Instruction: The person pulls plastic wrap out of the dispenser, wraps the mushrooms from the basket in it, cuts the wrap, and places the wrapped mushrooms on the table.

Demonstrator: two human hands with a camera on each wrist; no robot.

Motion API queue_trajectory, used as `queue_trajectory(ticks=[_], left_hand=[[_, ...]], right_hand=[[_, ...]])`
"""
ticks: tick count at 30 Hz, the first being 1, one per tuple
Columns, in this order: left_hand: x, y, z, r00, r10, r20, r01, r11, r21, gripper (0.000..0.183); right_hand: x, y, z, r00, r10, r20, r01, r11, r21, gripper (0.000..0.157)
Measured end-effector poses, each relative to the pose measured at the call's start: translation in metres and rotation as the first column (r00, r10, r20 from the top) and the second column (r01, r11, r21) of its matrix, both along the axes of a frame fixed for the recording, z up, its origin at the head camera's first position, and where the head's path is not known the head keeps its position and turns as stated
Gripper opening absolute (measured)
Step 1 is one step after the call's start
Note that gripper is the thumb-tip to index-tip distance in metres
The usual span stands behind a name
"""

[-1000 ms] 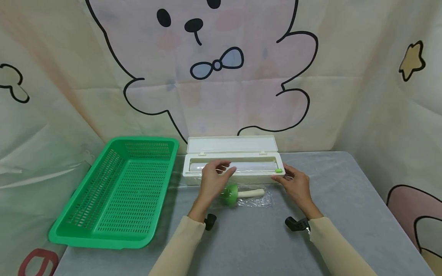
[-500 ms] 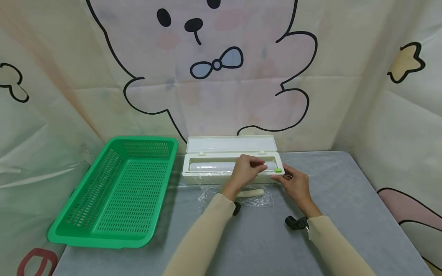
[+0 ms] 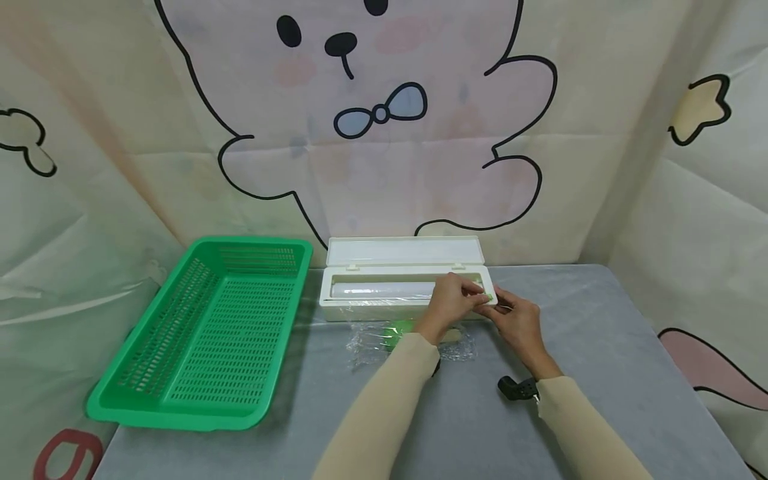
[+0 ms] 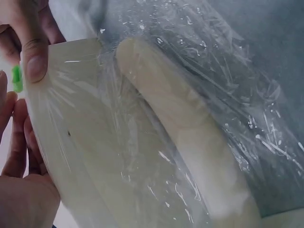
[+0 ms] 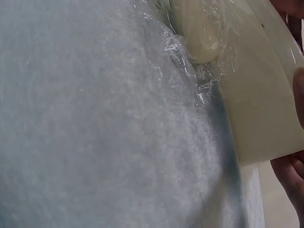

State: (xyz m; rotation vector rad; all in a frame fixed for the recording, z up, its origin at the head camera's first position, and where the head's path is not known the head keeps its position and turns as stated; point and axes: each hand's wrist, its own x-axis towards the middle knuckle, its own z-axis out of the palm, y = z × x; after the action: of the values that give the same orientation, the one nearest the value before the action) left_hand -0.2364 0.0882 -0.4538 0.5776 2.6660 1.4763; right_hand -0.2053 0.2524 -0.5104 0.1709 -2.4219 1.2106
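A grey cloth-covered bench (image 3: 600, 347) carries everything. A cream dispenser box (image 3: 384, 308) with its lid raised sits on it under the hands' fingertips, stretching off to their left. Just on the near side of the box, below the left hand, a sheet of clear film (image 3: 366, 340) lies on the cloth with a toy vegetable on it, its pale stalk (image 4: 190, 137) and green top (image 3: 397, 331) showing. Well to the left of both hands stands a green perforated basket (image 3: 198, 333).
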Motion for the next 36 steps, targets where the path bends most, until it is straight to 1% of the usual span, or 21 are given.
queue_trajectory(ticks=[4, 7, 9, 13, 18, 21, 24, 27, 29, 36], left_hand=[[0.003, 0.006, -0.002, 0.999, 0.039, -0.007, -0.039, 0.999, 0.014, 0.014], [0.004, 0.010, -0.003, 0.996, 0.073, -0.047, -0.073, 0.997, 0.015, 0.012], [0.004, 0.011, -0.004, 0.994, 0.088, -0.068, -0.089, 0.996, -0.003, 0.010], [0.003, 0.011, -0.005, 0.993, 0.084, -0.078, -0.088, 0.995, -0.051, 0.008], [0.003, 0.009, -0.005, 0.996, 0.066, -0.056, -0.071, 0.994, -0.084, 0.009], [0.004, 0.008, -0.005, 0.995, 0.061, -0.074, -0.068, 0.994, -0.090, 0.011], [0.004, 0.008, -0.005, 0.994, 0.064, -0.094, -0.071, 0.995, -0.077, 0.018], [0.005, 0.009, -0.006, 0.993, 0.082, -0.089, -0.087, 0.995, -0.054, 0.025], [0.005, 0.010, -0.007, 0.991, 0.102, -0.083, -0.106, 0.993, -0.047, 0.027], [0.004, 0.012, -0.008, 0.982, 0.161, -0.098, -0.167, 0.984, -0.063, 0.018]], right_hand=[[0.000, 0.002, 0.000, 1.000, -0.006, -0.011, 0.006, 1.000, -0.002, 0.056], [0.000, 0.003, -0.001, 1.000, -0.003, -0.026, 0.003, 1.000, -0.007, 0.055], [0.001, 0.003, -0.001, 0.999, 0.004, -0.038, -0.004, 1.000, -0.010, 0.055], [0.002, 0.002, -0.001, 0.998, 0.011, -0.056, -0.011, 1.000, -0.014, 0.055], [0.003, 0.001, -0.001, 0.999, 0.011, -0.053, -0.011, 1.000, 0.002, 0.055], [0.004, 0.002, -0.002, 0.999, -0.001, -0.039, 0.001, 1.000, 0.006, 0.054], [0.003, 0.003, -0.002, 0.999, -0.020, -0.044, 0.021, 0.999, 0.024, 0.052], [0.003, 0.003, -0.002, 0.998, -0.025, -0.064, 0.027, 0.999, 0.040, 0.052], [0.002, 0.003, -0.003, 0.997, -0.023, -0.073, 0.027, 0.999, 0.042, 0.053], [0.001, 0.001, -0.004, 0.998, -0.020, -0.061, 0.022, 0.999, 0.028, 0.054]])
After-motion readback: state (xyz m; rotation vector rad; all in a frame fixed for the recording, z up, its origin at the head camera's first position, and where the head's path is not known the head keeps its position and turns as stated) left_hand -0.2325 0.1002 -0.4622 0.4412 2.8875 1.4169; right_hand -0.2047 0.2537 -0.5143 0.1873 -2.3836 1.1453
